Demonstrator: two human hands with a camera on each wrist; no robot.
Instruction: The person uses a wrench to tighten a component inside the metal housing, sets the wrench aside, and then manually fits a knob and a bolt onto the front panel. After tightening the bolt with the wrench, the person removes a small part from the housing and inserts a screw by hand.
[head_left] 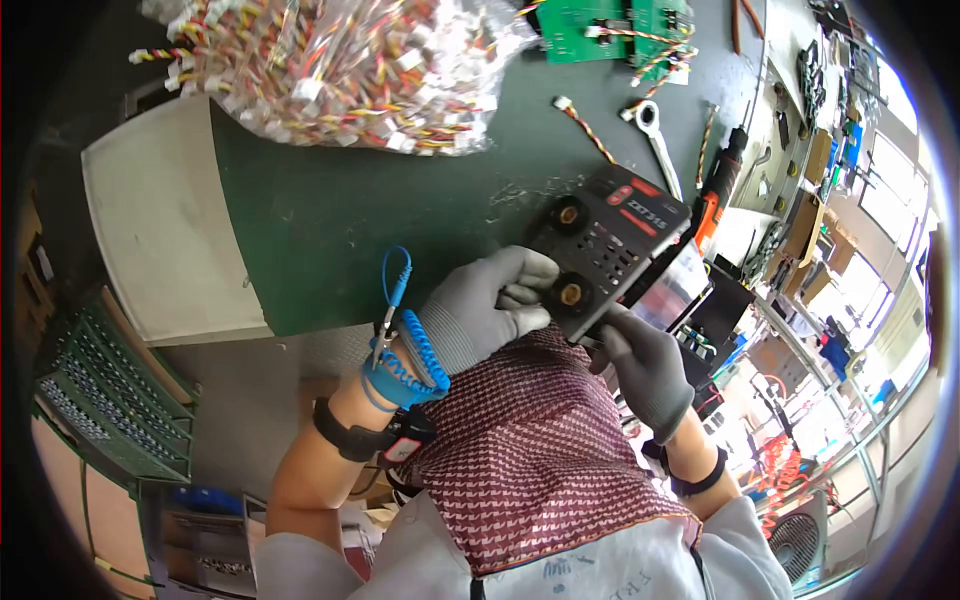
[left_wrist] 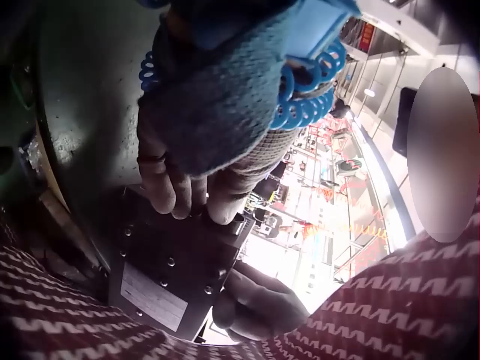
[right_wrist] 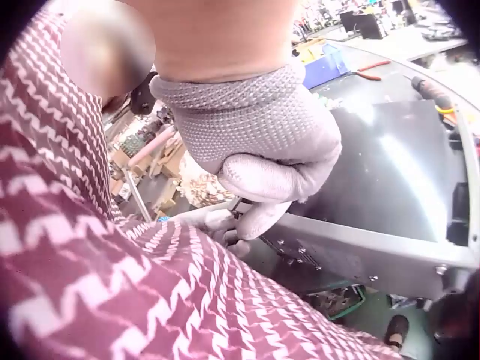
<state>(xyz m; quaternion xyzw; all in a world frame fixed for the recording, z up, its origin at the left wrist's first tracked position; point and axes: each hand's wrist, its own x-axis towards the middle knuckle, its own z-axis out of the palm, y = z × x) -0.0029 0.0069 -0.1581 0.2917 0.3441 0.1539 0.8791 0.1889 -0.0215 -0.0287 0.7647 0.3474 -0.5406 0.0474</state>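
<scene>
A dark welding machine (head_left: 625, 240), its front panel marked ZX7315, sits tilted close to the apron. Two round sockets (head_left: 570, 214) with brass centres show on the panel. My gloved left hand (head_left: 488, 300) holds the panel's left edge, near the lower socket. At the near right corner my gloved right hand (head_left: 648, 372) grips the case from below. The left wrist view shows a face with screws and a white label (left_wrist: 154, 298). Thumb and finger of the right hand meet at the case corner in the right wrist view, around a small dark piece I cannot tell.
A clear bag of wire connectors (head_left: 340, 85) lies on the green bench (head_left: 350, 210). Beyond the machine are green circuit boards (head_left: 590, 35), a ring spanner (head_left: 655, 145) and a loose twisted cable (head_left: 587, 130). An orange and black power tool (head_left: 712, 205) lies to the right.
</scene>
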